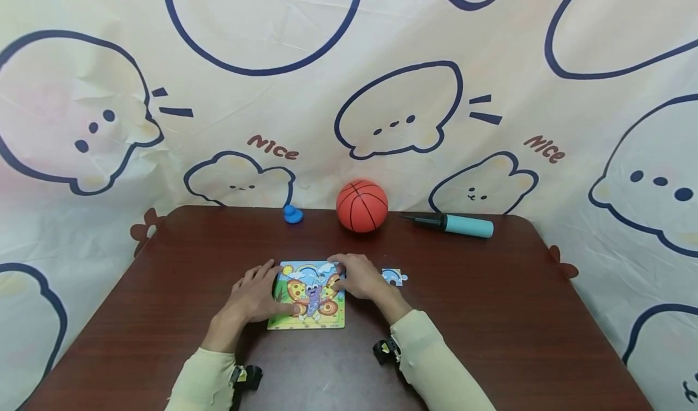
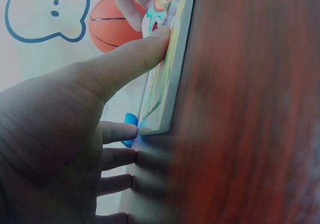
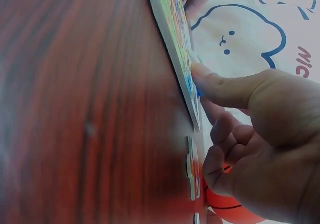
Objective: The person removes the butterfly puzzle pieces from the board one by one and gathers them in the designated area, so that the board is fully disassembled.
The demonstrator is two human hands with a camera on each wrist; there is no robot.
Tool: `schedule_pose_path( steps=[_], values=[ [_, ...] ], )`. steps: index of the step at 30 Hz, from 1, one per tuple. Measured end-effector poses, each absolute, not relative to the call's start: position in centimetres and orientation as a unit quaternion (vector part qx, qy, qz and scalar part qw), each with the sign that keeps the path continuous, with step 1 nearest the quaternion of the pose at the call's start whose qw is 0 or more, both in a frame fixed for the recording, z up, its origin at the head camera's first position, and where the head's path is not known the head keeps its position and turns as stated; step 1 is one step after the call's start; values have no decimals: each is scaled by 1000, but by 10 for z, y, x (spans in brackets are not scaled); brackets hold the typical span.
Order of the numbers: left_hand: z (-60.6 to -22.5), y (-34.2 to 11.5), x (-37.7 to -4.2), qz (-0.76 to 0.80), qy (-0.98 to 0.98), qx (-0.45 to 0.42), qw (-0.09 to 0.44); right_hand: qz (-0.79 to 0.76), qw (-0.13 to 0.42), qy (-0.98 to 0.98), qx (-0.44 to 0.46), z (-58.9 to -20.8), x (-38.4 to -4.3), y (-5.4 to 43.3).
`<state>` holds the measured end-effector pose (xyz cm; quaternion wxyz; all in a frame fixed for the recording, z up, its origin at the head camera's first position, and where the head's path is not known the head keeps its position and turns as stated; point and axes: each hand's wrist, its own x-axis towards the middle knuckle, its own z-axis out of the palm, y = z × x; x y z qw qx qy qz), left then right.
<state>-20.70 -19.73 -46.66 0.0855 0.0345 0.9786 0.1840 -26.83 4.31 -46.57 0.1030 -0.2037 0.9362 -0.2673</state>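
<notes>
A square butterfly jigsaw puzzle (image 1: 313, 322) lies flat on the brown table. My left hand (image 1: 255, 294) is at its left side, its thumb (image 2: 135, 56) resting on the picture and its other fingers spread beside the edge with tips on the table. Over the puzzle's upper right part, my right hand (image 1: 358, 276) pinches a puzzle piece (image 2: 152, 21) between thumb and fingers; the piece stands tilted against the picture, and the fingers hide part of it. Just right of that hand lies a loose blue and white puzzle piece (image 1: 391, 274).
Along the table's (image 1: 491, 338) back edge stand a blue rubber duck (image 1: 292, 215), a small red basketball (image 1: 362, 206) and a teal hand pump (image 1: 469, 225). A cloth printed with cartoon figures (image 1: 398, 111) hangs behind. In the right wrist view, loose piece edges (image 3: 193, 169) show beside the puzzle.
</notes>
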Motion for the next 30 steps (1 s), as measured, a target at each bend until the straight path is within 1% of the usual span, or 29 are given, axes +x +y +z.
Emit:
schedule_pose_path(
  steps=[9,16,23,30],
  values=[
    [-467,-196,-208,183,979,31,84,-304,79,924,-216,-466,-268,56],
    [-469,-197,-208,174,981,26,81,-315,35,914,-254,-458,-266,70],
    [-469,-197,-208,179,980,26,84,-327,35,919,-219,-449,-262,91],
    [-468,-198,-207,180,980,34,82,-331,20,927,-176,-451,-263,121]
  ],
)
